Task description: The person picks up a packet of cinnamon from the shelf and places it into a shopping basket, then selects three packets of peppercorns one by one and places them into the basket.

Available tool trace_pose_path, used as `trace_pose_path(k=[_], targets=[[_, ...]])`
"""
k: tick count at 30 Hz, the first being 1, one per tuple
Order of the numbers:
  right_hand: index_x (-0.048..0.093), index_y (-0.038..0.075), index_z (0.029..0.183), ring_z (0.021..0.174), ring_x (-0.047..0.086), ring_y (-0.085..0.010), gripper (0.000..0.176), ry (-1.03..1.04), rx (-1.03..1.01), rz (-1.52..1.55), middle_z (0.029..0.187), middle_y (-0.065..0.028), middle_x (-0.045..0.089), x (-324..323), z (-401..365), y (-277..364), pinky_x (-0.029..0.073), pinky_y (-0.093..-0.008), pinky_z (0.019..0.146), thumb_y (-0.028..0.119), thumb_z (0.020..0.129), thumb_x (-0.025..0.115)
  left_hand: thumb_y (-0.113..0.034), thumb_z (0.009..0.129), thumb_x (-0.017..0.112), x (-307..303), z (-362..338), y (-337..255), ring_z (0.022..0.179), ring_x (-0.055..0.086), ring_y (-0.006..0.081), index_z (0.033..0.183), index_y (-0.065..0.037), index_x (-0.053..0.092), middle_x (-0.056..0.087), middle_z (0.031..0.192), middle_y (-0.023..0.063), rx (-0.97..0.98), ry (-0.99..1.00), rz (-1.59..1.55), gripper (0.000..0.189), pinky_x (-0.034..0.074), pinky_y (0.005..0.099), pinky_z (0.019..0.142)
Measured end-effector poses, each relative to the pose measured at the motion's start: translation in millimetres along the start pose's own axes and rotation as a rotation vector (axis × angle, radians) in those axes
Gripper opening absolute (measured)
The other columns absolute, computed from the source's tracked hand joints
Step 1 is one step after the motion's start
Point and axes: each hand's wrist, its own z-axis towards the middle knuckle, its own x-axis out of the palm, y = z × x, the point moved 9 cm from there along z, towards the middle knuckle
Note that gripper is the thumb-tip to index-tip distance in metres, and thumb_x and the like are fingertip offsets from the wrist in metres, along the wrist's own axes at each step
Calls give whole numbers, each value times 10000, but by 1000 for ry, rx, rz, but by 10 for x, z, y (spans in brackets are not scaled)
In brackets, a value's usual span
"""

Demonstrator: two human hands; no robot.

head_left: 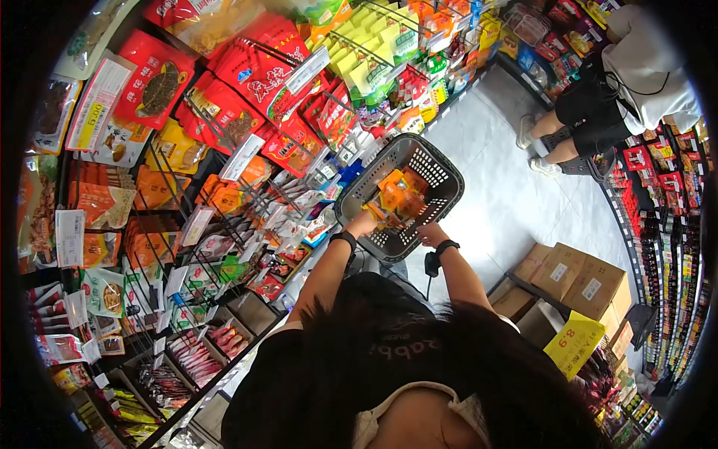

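Basket (441, 176), dark plastic w/ grid walls, sits just above frame centre, approx 12 o'clock from the person's hair (419, 359). Orange packets (400, 193) lie inside; print too small to read.

Left hand (363, 222) is at basket's 7 o'clock rim, fingers curled next to one orange packet. Can't tell if it grips the packet, the rim, or neither. Black band on that wrist.

Right hand (432, 234) is at the 5 o'clock rim, closed over the edge, fingers narrow. Black watch on the wrist, w/ something small & dark hanging below it, unclear what.

Hair fills the bottom of the view, hides upper arms & most of the torso.

Shelf racks (224, 150) run from 8 to 12 o'clock, packed w/ red & orange bags; outer ones cut off by the round lens edge.

Another person (613, 97) crouches at 2 o'clock by the far shelves, head out of frame. Cardboard boxes (572, 277) at 4 o'clock, yellow price sign (572, 340) just below, partly hidden.
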Motion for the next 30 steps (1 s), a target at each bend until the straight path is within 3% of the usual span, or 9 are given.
trace_pose_path(k=[3,6,8,12,16,18,19,22,30], targets=[[528,8,677,396,421,-148,126,102,-48,-2,524,-71,472,95,23,53,302,-244,365,100,736,590,-227,763,562,8,57,153,522,594,179,922,-20,547,617,696,74,-72,47,-2,262,478,306,455],[559,-2,698,407,465,-164,142,-73,-170,-252,523,-79,498,67,-13,184,354,-252,378,126,757,575,-230,767,557,-54,61,218,552,600,171,882,-29,567,614,690,72,-49,9,6,232,471,290,467],[552,-8,825,535,528,-165,174,56,-346,-607,696,-103,569,58,302,145,438,-266,478,162,792,565,-244,770,554,-16,194,366,575,601,159,902,-36,564,613,707,64,-50,81,-28,246,463,282,471],[531,1,956,679,588,-181,221,96,-182,-148,898,-127,608,80,-60,223,511,-291,602,184,831,541,-250,781,533,-224,81,360,605,585,153,964,-59,552,605,720,53,33,105,-108,265,466,293,509],[515,9,1007,731,580,-204,229,105,-304,138,947,-140,598,-99,-14,291,510,-333,677,180,855,493,-248,811,537,-757,-607,211,672,570,125,1023,-47,519,592,817,54,206,-55,-464,292,451,248,581],[522,3,975,692,556,-207,218,1,-536,-105,905,-139,602,-227,-208,458,500,-333,666,176,844,502,-255,822,544,-1051,-998,261,719,563,110,1038,-55,512,585,865,47,232,-182,-571,296,442,242,596],[530,2,957,671,545,-209,202,11,-341,342,884,-142,603,-350,-204,360,494,-323,651,158,833,502,-261,835,545,-1208,-1144,320,721,565,111,1033,-60,515,590,876,55,289,-276,-597,283,445,242,610],[526,2,941,666,545,-199,194,-158,-357,320,824,-127,590,-597,-319,487,491,-303,633,139,803,514,-261,847,544,-1548,-1661,771,739,576,133,1070,-59,518,594,899,77,378,-612,-478,302,446,255,638],[526,19,919,596,505,-132,206,-95,-523,73,799,-79,580,-46,-352,1216,462,-257,577,190,805,536,-221,835,566,-1504,-2659,2086,700,558,112,1005,-38,560,605,813,72,101,-880,-687,250,438,240,603]])
